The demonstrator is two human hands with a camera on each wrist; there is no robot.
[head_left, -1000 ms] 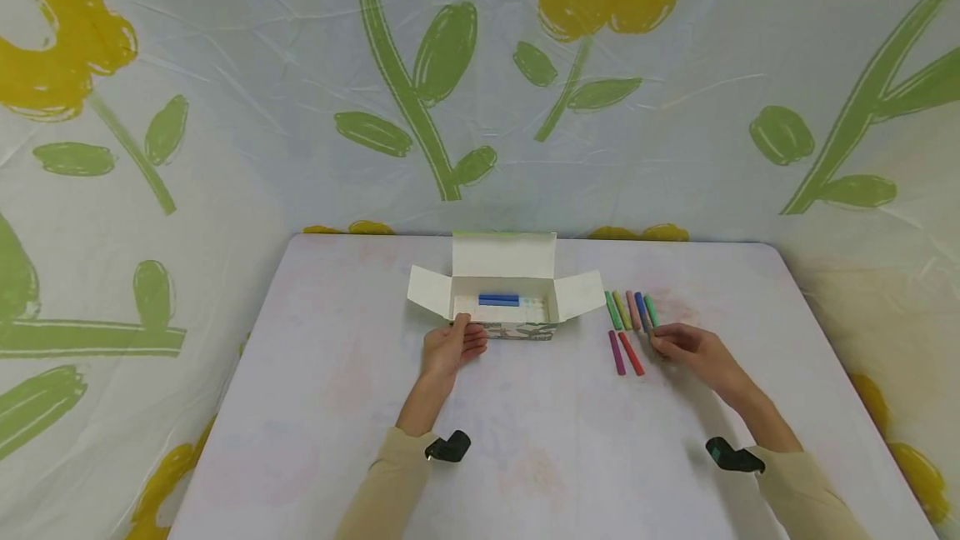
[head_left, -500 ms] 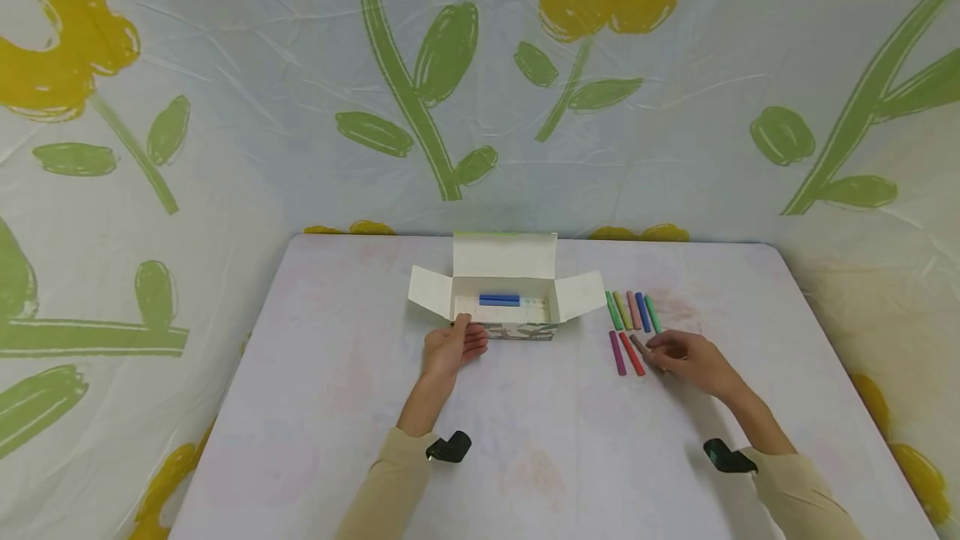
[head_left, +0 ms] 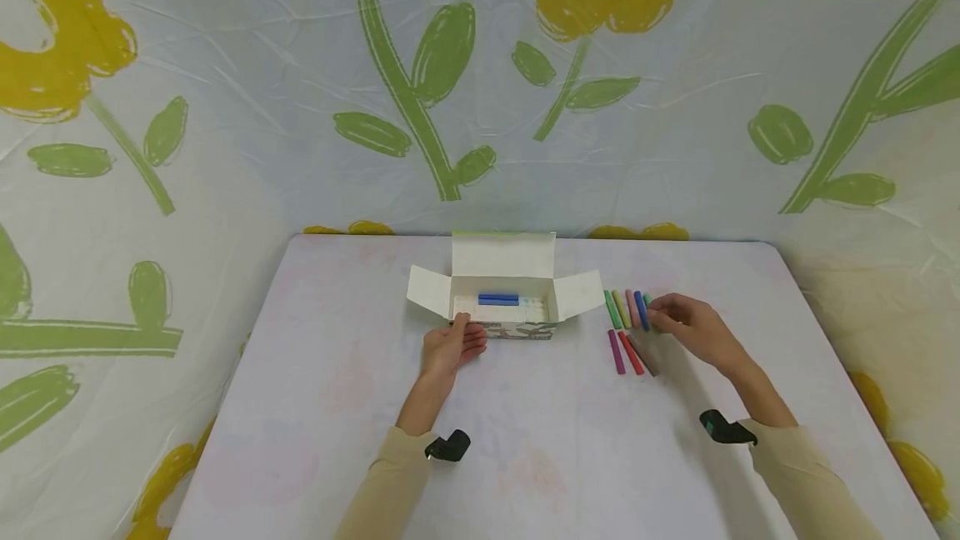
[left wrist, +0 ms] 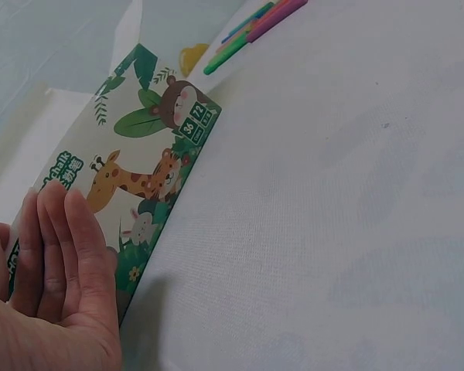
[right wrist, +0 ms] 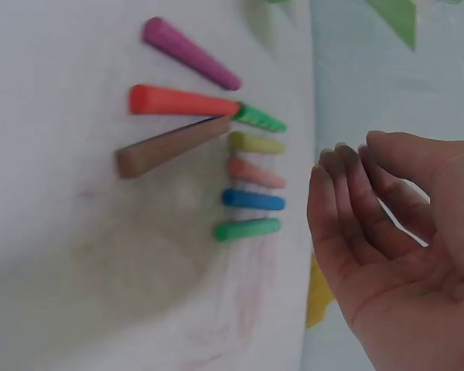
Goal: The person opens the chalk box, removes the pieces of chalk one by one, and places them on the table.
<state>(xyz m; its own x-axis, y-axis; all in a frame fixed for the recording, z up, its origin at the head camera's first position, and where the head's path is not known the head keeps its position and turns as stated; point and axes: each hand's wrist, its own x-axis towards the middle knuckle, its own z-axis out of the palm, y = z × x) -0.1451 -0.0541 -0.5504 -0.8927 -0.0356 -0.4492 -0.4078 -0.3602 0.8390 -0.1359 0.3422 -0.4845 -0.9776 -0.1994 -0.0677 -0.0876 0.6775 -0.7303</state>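
My left hand (head_left: 447,350) holds the front wall of an open white chalk box (head_left: 521,331), thumb at its top edge and fingers along the outside. Printed animals cover that side in the left wrist view. Blue chalk sticks (head_left: 498,300) lie inside on a pale layer. To the box's right, my right hand (head_left: 695,333) hovers with loosely bent fingers and nothing between them, overlapping the far green chalk (right wrist: 247,229). Beside that are blue (right wrist: 253,199), pink (right wrist: 257,173), yellow (right wrist: 257,144) and green sticks. Nearer me lie purple (head_left: 617,352), red (head_left: 632,354) and brown chalk (right wrist: 170,148).
The box's side flaps (head_left: 579,294) and back flap (head_left: 503,255) stand spread outward, the right one reaching close to the chalk row. A pale tabletop (head_left: 540,440) ends at a flower-printed cloth wall (head_left: 675,148). Black wrist cameras (head_left: 727,428) sit on both sleeves.
My right hand has laid the brown chalk beside the red stick and let go, then moved up to the far row. The left hand and box have stayed still.
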